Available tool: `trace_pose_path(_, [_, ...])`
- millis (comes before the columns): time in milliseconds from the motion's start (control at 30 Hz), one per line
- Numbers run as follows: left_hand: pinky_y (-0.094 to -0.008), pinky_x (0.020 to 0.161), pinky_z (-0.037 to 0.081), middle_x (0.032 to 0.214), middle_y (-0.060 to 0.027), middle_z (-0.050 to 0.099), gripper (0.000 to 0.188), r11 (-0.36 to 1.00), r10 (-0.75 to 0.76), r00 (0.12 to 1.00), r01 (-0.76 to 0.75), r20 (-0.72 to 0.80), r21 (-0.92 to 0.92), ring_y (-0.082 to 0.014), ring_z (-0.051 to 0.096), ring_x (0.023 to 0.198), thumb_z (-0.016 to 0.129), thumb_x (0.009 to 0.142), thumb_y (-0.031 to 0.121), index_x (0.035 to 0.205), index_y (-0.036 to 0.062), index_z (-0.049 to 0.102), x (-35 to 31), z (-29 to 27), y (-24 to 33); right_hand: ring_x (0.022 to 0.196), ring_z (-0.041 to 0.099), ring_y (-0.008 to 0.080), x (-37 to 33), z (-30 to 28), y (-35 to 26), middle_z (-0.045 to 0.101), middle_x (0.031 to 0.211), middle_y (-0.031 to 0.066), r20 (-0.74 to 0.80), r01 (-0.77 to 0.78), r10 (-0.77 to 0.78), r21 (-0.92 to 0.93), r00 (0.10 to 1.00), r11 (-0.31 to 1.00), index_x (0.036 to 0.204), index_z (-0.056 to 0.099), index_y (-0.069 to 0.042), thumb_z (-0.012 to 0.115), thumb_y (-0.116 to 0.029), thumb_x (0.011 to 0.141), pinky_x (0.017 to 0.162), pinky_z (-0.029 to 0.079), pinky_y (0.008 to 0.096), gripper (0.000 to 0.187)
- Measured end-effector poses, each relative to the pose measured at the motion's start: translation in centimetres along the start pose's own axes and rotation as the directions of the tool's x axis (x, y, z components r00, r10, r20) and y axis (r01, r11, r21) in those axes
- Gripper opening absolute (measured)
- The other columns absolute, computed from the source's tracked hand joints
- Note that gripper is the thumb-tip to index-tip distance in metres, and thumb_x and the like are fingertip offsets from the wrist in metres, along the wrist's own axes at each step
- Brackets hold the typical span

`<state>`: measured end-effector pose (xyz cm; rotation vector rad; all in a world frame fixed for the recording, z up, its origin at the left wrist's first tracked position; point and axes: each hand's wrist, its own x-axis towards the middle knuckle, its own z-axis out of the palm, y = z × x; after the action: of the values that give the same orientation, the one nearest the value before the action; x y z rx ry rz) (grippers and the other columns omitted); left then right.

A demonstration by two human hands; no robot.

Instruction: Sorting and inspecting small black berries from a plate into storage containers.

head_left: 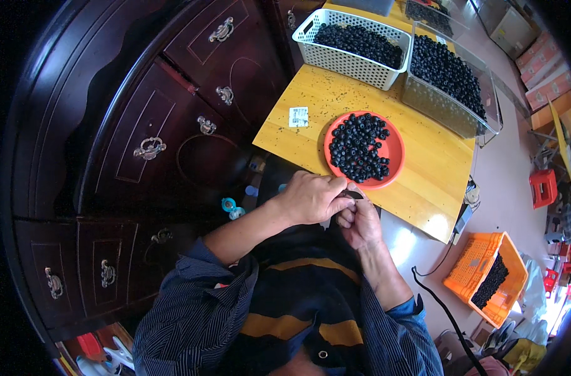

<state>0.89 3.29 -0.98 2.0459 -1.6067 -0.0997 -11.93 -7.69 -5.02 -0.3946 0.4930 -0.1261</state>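
Note:
Just in front of the near edge of the table, my two hands meet with their fingers closed. My left hand (311, 197) pinches at a small dark, curved, flat piece (354, 195) whose kind I cannot make out. My right hand (363, 224) has its fingers curled beneath the same spot, thumb and forefinger against the piece. Right beyond them stands a round orange-red plate (395, 150), heaped with black round beads (358, 141) that show holes. A patch of bare plate shows on its right side.
On the yellow wooden table (423, 200) lies a white label (298, 116) among scattered dark crumbs. Behind stand a white perforated basket (351, 64) and a clear bin (436, 103), both full of black beads. Dark drawers (141, 144) rise at left; an orange crate (470, 266) sits on the floor, right.

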Motion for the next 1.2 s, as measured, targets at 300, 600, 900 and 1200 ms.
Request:
trace_pose_path(300, [-0.0382,0.063,0.054,0.077,-0.0109,0.068,0.037,0.942,-0.093,0.994,0.070,-0.055,-0.328,-0.0272,0.071,0.070,0.079,0.082,0.021,0.112,0.0068,0.062,0.3,-1.1,-0.3,0.058,0.040,0.0034,-0.1,0.1,0.1,0.044,0.073,-0.0083,0.118,-0.148,0.128,0.179,0.985,0.973,0.102,0.058,-0.012,0.058,-0.036,0.103,0.051,0.034,0.0205,0.024])
trace_pose_path(600, [-0.0446,0.065,0.053,0.076,-0.0151,0.070,0.030,0.967,-0.162,0.899,0.227,0.407,-0.117,-0.0348,0.069,0.072,0.070,0.079,0.033,0.090,0.0047,0.069,2.6,-5.9,-2.0,0.065,0.047,0.0080,0.5,-1.0,0.4,0.051,0.079,-0.0041,0.112,-0.158,0.144,0.125,0.983,0.979,0.109,0.060,-0.008,0.055,-0.038,0.103,0.056,0.040,0.0234,0.030])
trace_pose_path(900, [-0.0318,0.055,0.047,0.066,-0.0056,0.060,0.037,0.951,-0.301,0.921,0.270,-0.246,-0.151,-0.0112,0.056,0.059,0.076,0.089,0.034,0.103,0.0010,0.067,10.0,-11.7,-7.4,0.103,0.065,0.0202,0.7,-1.1,-0.7,0.067,0.113,0.0064,0.102,-0.056,0.038,0.180,0.994,0.982,0.121,0.059,-0.008,0.047,-0.040,0.106,0.089,0.053,0.0340,0.037])
trace_pose_path(1200, [-0.0380,0.059,0.051,0.068,-0.0080,0.066,0.038,0.964,-0.152,0.958,0.199,0.242,-0.179,-0.0243,0.067,0.062,0.076,0.084,0.034,0.115,0.0137,0.069,2.9,-4.2,-0.1,0.123,0.057,0.0287,1.0,-1.9,-1.3,0.059,0.135,0.0161,0.173,0.004,-0.042,0.215,0.984,0.977,0.136,0.051,-0.003,0.037,-0.043,0.108,0.106,0.045,0.0425,0.051])
